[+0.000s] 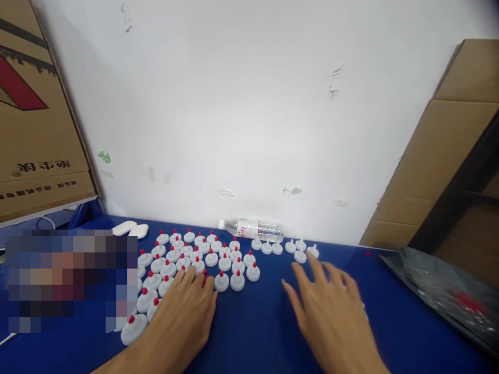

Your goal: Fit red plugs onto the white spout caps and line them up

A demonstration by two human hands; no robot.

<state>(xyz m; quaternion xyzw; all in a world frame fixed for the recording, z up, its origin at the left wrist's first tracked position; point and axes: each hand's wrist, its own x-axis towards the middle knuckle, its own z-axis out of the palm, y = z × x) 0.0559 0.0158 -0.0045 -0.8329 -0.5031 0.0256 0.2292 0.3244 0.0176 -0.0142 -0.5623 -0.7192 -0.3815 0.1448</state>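
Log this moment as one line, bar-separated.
left hand: among red-tipped caps | right hand: spread near plain caps, contact unclear | bottle: on its side

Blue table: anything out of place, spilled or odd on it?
The bottle lies on its side by the wall, though its lid looks on and no spill shows. A lone red bit sits near the plastic bag, well apart from the red-tipped caps. Nothing else stands out.

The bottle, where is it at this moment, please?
In the head view, the bottle lies on its side near the middle, along the foot of the wall, just behind the white caps.
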